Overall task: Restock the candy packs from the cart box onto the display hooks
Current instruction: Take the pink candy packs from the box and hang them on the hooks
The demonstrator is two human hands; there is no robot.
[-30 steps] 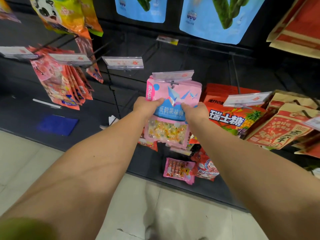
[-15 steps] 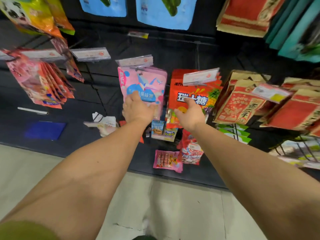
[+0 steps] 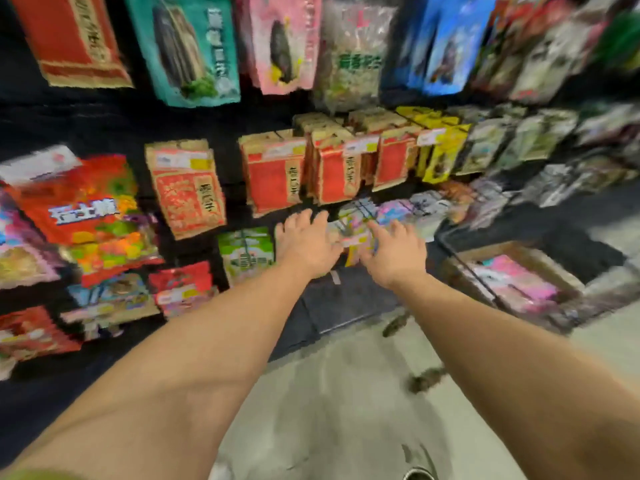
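Note:
The view is motion-blurred. Both arms stretch forward in front of the hook display. My left hand [image 3: 308, 244] is spread with straight fingers and holds nothing. My right hand [image 3: 394, 254] is likewise spread and empty, a little to the right of it. At the right stands a cardboard cart box [image 3: 457, 268] holding pink candy packs [image 3: 516, 282]. The pink candy packs hung on the hook are at the far left edge [image 3: 8, 223], partly cut off, beside the orange packs [image 3: 79, 206].
Red-and-tan packs [image 3: 273, 174] hang in rows just beyond my hands. Green packs [image 3: 246, 252] and colourful small packs [image 3: 356, 230] hang lower. Large bags [image 3: 187, 50] hang on the top row. Light floor [image 3: 329, 393] lies below, with the black shelf base [image 3: 346, 303] ahead.
Both hands have let go of the pink pack on its hook and opened. The view has swung right, bringing the cart box into sight and pushing the pink packs to the left edge.

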